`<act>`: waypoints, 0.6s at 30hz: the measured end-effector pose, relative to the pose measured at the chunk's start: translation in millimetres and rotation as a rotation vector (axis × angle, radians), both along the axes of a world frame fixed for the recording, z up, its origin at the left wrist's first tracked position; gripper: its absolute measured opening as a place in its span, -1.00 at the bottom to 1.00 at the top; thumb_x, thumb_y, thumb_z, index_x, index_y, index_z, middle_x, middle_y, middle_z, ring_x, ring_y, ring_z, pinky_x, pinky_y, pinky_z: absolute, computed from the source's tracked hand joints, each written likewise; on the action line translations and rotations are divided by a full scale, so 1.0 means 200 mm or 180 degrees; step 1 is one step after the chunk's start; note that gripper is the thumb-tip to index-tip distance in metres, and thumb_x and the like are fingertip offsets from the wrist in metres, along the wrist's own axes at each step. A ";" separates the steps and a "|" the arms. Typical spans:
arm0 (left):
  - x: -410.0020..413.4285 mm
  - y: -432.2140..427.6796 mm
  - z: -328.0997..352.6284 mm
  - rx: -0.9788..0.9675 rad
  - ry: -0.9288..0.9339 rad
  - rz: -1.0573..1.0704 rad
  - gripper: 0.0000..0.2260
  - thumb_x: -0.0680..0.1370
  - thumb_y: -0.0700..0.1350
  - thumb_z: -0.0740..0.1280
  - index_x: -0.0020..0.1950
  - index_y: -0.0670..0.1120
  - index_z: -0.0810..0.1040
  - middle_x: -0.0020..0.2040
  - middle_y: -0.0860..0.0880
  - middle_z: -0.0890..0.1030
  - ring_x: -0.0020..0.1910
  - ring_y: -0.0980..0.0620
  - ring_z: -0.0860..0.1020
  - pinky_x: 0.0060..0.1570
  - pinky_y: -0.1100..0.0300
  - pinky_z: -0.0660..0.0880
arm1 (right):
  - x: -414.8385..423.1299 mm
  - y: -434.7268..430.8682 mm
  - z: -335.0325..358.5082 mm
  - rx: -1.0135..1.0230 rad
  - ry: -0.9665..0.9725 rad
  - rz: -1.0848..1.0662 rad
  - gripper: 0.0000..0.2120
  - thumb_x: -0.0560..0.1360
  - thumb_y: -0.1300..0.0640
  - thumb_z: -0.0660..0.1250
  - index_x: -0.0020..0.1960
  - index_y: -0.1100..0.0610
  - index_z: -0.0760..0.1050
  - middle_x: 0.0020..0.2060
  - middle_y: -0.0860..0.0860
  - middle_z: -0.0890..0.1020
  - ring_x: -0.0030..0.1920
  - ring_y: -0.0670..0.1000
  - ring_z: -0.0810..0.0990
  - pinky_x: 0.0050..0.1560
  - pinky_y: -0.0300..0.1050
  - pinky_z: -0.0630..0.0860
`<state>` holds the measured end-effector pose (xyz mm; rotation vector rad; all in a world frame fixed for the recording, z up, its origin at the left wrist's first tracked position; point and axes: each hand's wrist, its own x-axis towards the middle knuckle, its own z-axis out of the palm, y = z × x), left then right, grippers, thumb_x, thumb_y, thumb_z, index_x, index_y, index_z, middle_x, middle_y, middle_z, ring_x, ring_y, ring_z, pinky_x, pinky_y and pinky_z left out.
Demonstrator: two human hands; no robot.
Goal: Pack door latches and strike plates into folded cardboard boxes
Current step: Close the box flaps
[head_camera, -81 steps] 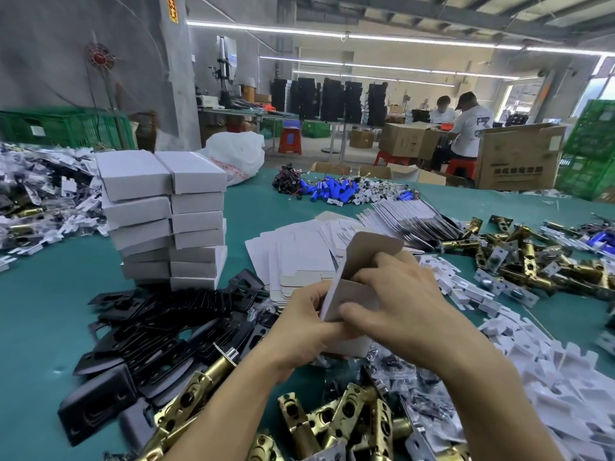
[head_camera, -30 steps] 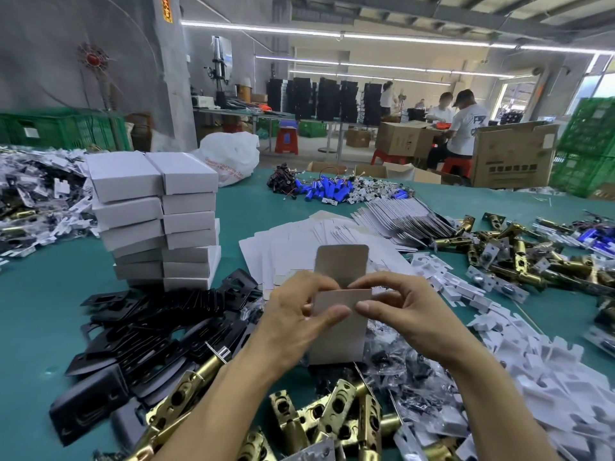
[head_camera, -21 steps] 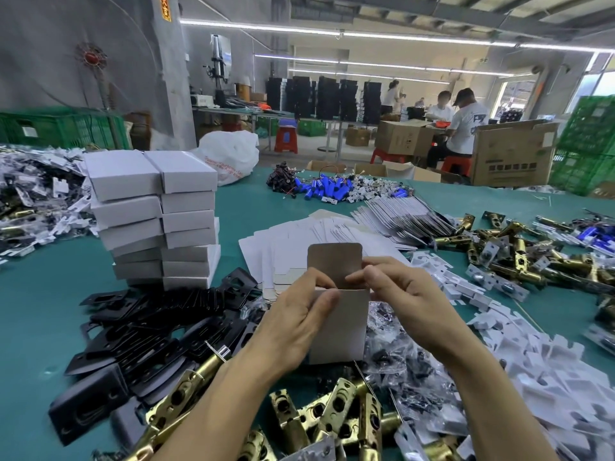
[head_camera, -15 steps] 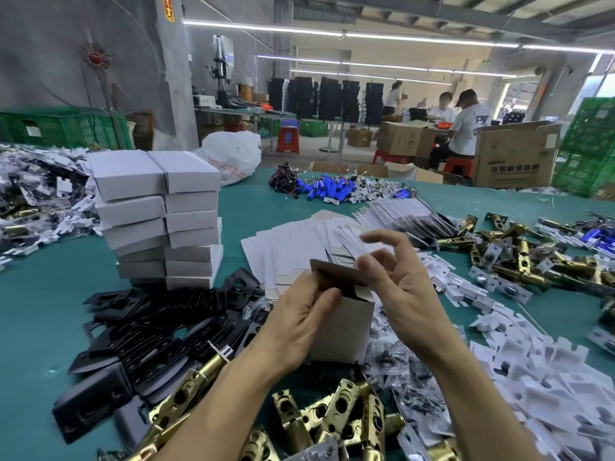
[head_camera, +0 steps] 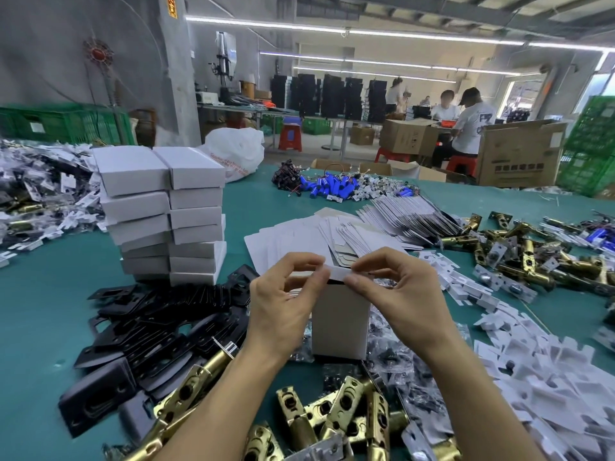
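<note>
The small white box (head_camera: 340, 322) stood upright on its end at the centre of the teal table (head_camera: 40, 314), resting among the bagged screw packets (head_camera: 404, 371). The left hand (head_camera: 283, 309) pinched the top flap at its left end between thumb and forefinger; the right hand (head_camera: 404, 302) pinched the same flap at its right end, the remaining fingers curled loosely. A dark slit showed beneath the flap, so the closure was judged incomplete. Whether the box held any contents could not be told.

Risks noted. The flap could buckle or ride outside the front wall if pressed unevenly, since both grips sat high on thin card. The box's footing on loose packets was unsteady, and a downward push might tip it toward the brass latches (head_camera: 349, 414) in the foreground. If the end was closed on an empty box, it would have to be reopened.

Clearances. The black strike plates (head_camera: 159, 327) lay close on the left, white plastic pieces (head_camera: 545, 377) close on the right, and flat box blanks (head_camera: 293, 241) just behind. The stack of finished boxes (head_camera: 166, 214) stood further back left, near the strike plates. Open teal surface remained at far left only. Sideways travel was judged tight, and lifting the box clear appeared the safest route to the stack.
</note>
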<state>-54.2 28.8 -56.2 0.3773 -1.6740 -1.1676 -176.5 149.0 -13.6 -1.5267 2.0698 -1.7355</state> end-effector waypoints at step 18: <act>0.01 -0.01 0.00 -0.0026 -0.0244 -0.0075 -0.84 0.48 -0.16 0.52 -0.09 0.07 0.60 0.01 0.18 0.69 0.01 0.18 0.67 -0.07 0.30 0.57 | -0.01 0.04 0.08 0.0599 0.0089 0.0266 -0.83 0.48 0.22 0.47 -0.08 -0.04 0.69 -0.18 -0.15 0.73 -0.07 -0.21 0.66 -0.03 -0.29 0.58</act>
